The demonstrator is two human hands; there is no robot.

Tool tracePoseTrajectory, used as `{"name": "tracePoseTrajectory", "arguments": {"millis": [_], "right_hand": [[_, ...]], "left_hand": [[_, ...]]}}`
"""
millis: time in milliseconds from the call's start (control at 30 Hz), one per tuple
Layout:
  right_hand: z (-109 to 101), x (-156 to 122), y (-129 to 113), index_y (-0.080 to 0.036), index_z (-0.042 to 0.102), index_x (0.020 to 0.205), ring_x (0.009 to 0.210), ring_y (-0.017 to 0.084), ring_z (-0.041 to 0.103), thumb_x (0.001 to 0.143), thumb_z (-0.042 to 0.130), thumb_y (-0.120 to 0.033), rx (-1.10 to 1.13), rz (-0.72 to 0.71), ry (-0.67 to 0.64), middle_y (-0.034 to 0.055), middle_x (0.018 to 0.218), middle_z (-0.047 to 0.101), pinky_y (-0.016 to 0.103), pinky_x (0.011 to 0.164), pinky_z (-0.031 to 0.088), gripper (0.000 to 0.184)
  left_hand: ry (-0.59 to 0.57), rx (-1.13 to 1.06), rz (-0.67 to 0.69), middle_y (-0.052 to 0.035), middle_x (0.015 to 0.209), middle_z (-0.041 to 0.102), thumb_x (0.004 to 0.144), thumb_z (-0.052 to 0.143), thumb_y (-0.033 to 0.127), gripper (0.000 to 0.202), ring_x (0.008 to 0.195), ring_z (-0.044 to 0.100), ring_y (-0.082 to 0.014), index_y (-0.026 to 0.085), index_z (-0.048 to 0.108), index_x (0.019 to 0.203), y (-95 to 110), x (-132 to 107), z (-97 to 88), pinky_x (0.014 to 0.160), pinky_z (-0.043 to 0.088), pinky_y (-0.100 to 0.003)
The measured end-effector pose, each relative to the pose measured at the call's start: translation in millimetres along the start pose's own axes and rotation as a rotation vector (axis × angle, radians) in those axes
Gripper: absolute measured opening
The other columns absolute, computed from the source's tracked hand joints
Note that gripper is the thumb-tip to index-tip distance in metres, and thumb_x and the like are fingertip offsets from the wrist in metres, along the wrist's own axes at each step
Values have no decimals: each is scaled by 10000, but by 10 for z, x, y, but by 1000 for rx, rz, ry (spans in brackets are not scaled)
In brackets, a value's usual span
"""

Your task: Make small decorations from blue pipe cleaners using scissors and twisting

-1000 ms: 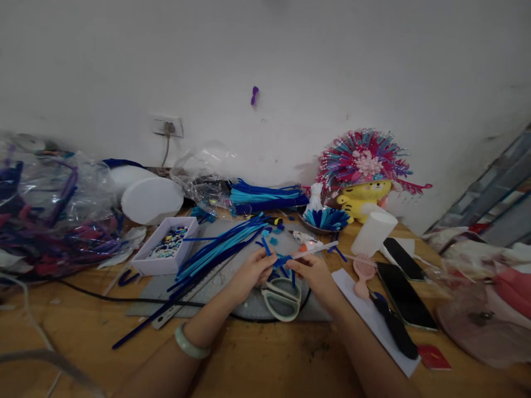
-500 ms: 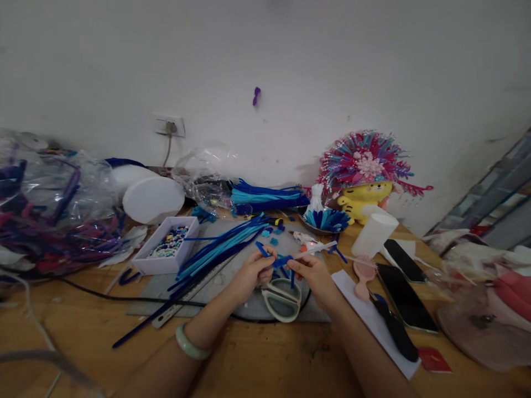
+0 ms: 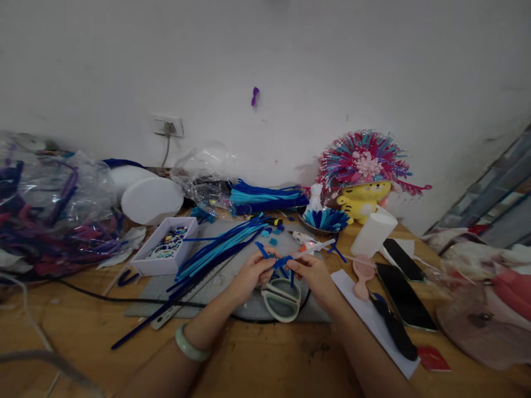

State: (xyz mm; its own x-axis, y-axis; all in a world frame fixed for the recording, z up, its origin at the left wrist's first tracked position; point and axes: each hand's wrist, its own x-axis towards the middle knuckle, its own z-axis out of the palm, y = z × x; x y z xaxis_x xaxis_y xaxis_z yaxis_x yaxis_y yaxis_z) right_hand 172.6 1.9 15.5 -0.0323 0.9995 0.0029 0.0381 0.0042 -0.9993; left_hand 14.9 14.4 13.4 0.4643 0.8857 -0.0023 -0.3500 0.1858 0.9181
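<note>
My left hand (image 3: pixel 255 273) pinches a blue chenille stem (image 3: pixel 262 250), whose end pokes up past the fingers. My right hand (image 3: pixel 311 273) is closed, thumb and finger pressed on the same blue fuzzy piece, bunched between both hands. A pale, thin stick (image 3: pixel 315 249) runs past the right fingertips; whether they hold it I cannot tell. Just below the hands lie scissors (image 3: pixel 282 304) with pale handles, their blades hidden. Long blue chenille stems (image 3: pixel 219 249) are spread out left of my hands. Behind them lie small blue tufts (image 3: pixel 272 241).
A white box of beads (image 3: pixel 166 246) stands left on the grey mat (image 3: pixel 199 307), beside a metal ruler (image 3: pixel 166 315). Rightward are a white cylinder (image 3: pixel 373 235), a pink brush (image 3: pixel 363 276) and a phone (image 3: pixel 406 296). A black cable (image 3: pixel 153 300) crosses the front. A flowered headdress (image 3: pixel 365 160) tops a yellow plush.
Almost nothing differs. Both hands keep their grip on the blue piece, with only a slight shift of the fingers and of the camera view.
</note>
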Motion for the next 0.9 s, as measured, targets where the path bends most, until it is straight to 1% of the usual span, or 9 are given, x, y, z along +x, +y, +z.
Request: {"name": "tracePoseTrajectory", "arguments": {"millis": [133,233,333,433,533,633,767,833,900], "right_hand": [[12,-11,-15,-148,646,637,470,65,397,567,674,-320,33,17,-2,-27,537,553,206,465,291,187],[9,-5,-7,-149,645,650,471,66,406,566,678,-317,48,10,-7,-28,542,557,203,464,297,191],[-16,12,19,-148,643,643,466,63,403,589,669,-329,20,-16,-11,-31,528,548,201,459,292,190],[-35,20,41,-150,637,630,461,60,396,599,664,-327,-6,-37,-22,-35,519,541,198,455,287,182],[-30,17,39,-156,637,638,450,63,397,584,662,-327,-12,-27,-32,-38,515,542,200,450,291,181],[-32,20,5,-162,631,618,435,77,417,587,637,-331,-61,-5,-32,-40,483,531,209,449,310,172],[-82,29,-80,-173,610,554,429,94,425,587,601,-291,-230,-25,73,-46,422,488,219,453,315,122],[-102,26,-122,-180,608,547,441,102,429,593,583,-275,-327,-60,140,-40,430,497,225,462,314,109],[-102,16,-151,-186,614,558,495,116,467,605,567,-262,-415,-113,179,-24,492,551,232,497,333,101]], "left_hand": [[-45,77,15,111,407,233,675,577,344,249,361,181,-21,152,488,805,7,-2,-26,393,100,-185],[-47,126,34,104,425,250,678,577,369,266,378,205,-26,150,479,794,16,-12,-23,400,116,-187],[-35,154,59,101,442,256,683,572,389,308,390,210,-29,144,499,856,20,-26,2,407,125,-193],[-53,205,38,97,449,238,692,555,421,379,398,203,-36,136,524,940,17,-31,9,408,121,-199],[-77,272,41,95,454,223,716,524,436,371,402,198,-39,132,530,928,4,-24,-26,406,125,-200],[-53,357,79,92,474,247,752,483,426,352,408,222,-43,140,506,956,-4,-14,-58,405,159,-194],[29,536,92,90,505,289,755,481,419,359,427,274,-53,159,457,1001,26,-4,-48,412,205,-185],[34,633,74,89,516,318,729,523,399,368,439,309,-60,167,441,1003,47,4,-41,421,233,-183],[19,732,76,84,535,368,680,589,366,414,467,374,-76,178,428,1011,63,12,-45,447,278,-188]]}}
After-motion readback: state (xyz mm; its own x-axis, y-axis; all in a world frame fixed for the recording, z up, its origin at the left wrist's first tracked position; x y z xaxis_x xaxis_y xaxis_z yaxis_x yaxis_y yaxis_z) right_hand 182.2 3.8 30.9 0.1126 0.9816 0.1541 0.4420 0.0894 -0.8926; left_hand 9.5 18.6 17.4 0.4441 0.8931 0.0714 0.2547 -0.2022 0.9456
